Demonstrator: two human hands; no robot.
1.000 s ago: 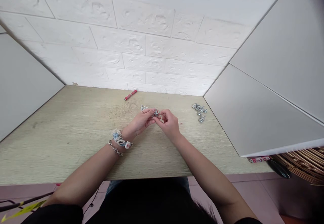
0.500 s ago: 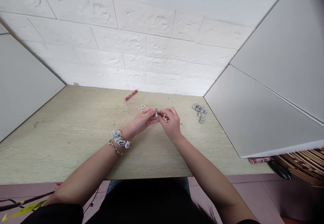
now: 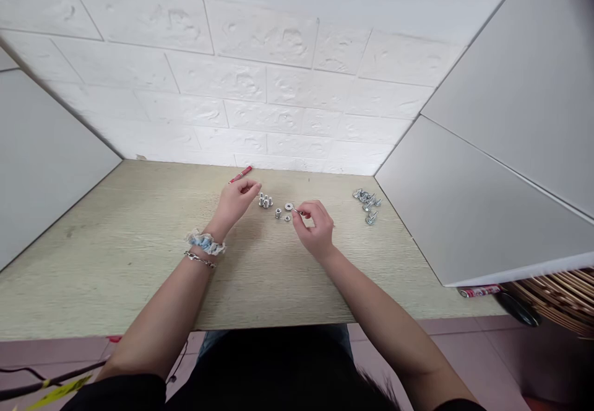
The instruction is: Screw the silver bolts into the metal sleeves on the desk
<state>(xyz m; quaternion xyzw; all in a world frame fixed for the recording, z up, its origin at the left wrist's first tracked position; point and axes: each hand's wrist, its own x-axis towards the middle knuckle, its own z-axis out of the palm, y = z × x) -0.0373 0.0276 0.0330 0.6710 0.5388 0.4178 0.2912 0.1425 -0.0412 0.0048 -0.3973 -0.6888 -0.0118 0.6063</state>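
My left hand point(image 3: 237, 203) is raised just left of a cluster of upright metal bolts point(image 3: 265, 200). Its thumb and fingertips come together, and whatever they may hold is hidden. My right hand point(image 3: 316, 228) pinches a small metal piece point(image 3: 299, 211) between thumb and forefinger; its exact kind cannot be made out. Beside those fingertips a flat washer point(image 3: 289, 206) lies on the wooden tabletop point(image 3: 278, 275). Between the two hands sit a taller silver nut-like piece point(image 3: 278, 213) and a small nut point(image 3: 287, 218).
Several bolts with washers point(image 3: 366, 199) lie in a loose pile on the right. A red marker-like tube point(image 3: 241, 174) rests behind my left hand. White brick wall point(image 3: 288, 89) closes the back; grey panels point(image 3: 487, 200) flank both sides. A wicker item point(image 3: 557, 299) stands at lower right.
My hands were together around an upright bolt; now they are apart. The left hand has moved left and back, uncovering the bolts, nuts and washer. My right hand stays nearly in place.
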